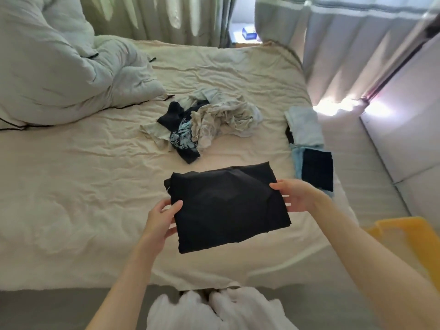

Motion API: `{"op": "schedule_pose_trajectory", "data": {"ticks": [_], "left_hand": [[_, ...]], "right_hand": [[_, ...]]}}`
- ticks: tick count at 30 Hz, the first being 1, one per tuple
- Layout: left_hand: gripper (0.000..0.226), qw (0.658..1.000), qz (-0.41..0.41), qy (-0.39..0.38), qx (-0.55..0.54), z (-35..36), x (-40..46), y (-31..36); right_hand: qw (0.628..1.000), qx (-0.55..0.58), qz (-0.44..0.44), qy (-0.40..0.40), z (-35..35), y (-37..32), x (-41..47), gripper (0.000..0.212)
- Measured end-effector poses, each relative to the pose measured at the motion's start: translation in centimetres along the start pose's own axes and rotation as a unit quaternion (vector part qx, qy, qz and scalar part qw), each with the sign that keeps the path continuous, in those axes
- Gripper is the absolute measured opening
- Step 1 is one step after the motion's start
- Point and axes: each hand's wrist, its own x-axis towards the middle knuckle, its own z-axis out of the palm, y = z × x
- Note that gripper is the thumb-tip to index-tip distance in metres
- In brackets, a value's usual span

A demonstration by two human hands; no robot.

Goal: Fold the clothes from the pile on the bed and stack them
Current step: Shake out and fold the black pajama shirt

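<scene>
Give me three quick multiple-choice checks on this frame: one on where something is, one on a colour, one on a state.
1. Where do the folded items lie, relative to the unfolded pile?
A. To its right, near the bed's right edge
B. To its left, against the duvet
C. On the floor

2. What colour is the garment being held?
A. White
B. Black
C. Light blue

3. What state is that garment in?
A. Crumpled in a ball
B. Spread out at full length
C. Folded into a flat rectangle, gripped at both sides

Answers:
1. A, since the folded items sit along the right edge of the bed, right of the pile.
2. B, since the black garment is dark all over.
3. C, since the left hand and right hand each pinch one side of a neat rectangle.
</scene>
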Motion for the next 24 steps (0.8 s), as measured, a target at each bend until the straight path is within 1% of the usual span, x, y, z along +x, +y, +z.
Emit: {"op": "schedule_pose_trajectory", "data": {"ticks": [3,7,10,13,19,22,24], "left_hand": [[0.025,0.998,-0.003,-0.058,0.027,3.1,-0.9,-0.2],[0.023,0.988,-0.018,-0.127,0.085,6.6,-1.4,-1.1],[0.018,0.98,-0.031,-0.156,0.116,9.3,-1.8,-2.1],[0.016,0.973,-0.051,-0.183,0.134,12.0,-2.9,-3.4],[0.016,0.964,-0.063,-0.209,0.15,20.2,-4.5,-5.2],[0.018,0.965,-0.083,-0.203,0.146,25.4,-5.1,-7.2],[0.022,0.969,-0.101,-0.185,0.131,29.2,-5.6,-8.9]], "right_hand": [[0.998,0.04,-0.01,0.054,-3.2,3.0,-2.6,0.016],[0.991,0.082,-0.007,0.108,-6.3,7.6,-5.3,0.015],[0.985,0.101,0.0,0.143,-8.9,10.0,-7.1,0.015],[0.979,0.122,-0.001,0.163,-11.5,12.3,-8.6,0.022],[0.969,0.143,-0.011,0.202,-19.1,15.3,-9.7,0.031],[0.97,0.129,-0.016,0.205,-24.1,16.2,-8.9,0.031],[0.972,0.097,-0.024,0.213,-27.8,16.2,-8.2,0.031]]}}
